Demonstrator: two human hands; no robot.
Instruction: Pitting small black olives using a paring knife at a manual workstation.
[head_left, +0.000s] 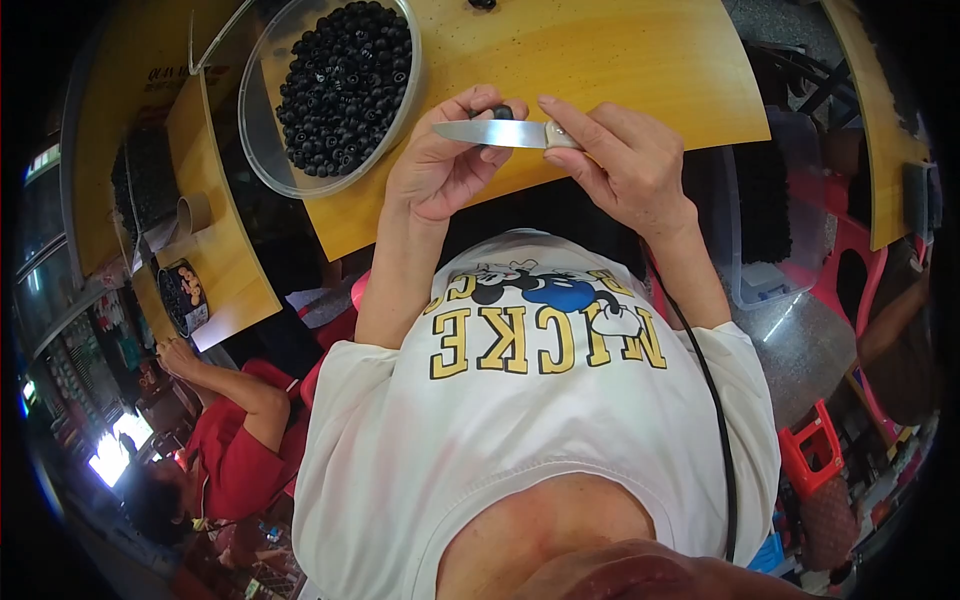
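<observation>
My right hand [635, 165] is closed around the pale handle of a small knife [490, 132]. Its bright blade points left and crosses in front of my left fingers. Between the fingertips of my left hand [435, 165] is a small black round piece [503, 112], partly covered by the blade and fingers. Whether the edge touches the piece, I cannot tell. Both hands are above the near edge of the yellow table [600, 50]. Just left of them stands a clear round tub [417, 105] holding many similar black pieces, some with a ring-like opening.
Another black piece [482, 4] lies at the table's far edge. A clear plastic bin [735, 275] with black contents sits below on the right, near a red stool [812, 450]. At left, a person in red [240, 435] works at another table [235, 290].
</observation>
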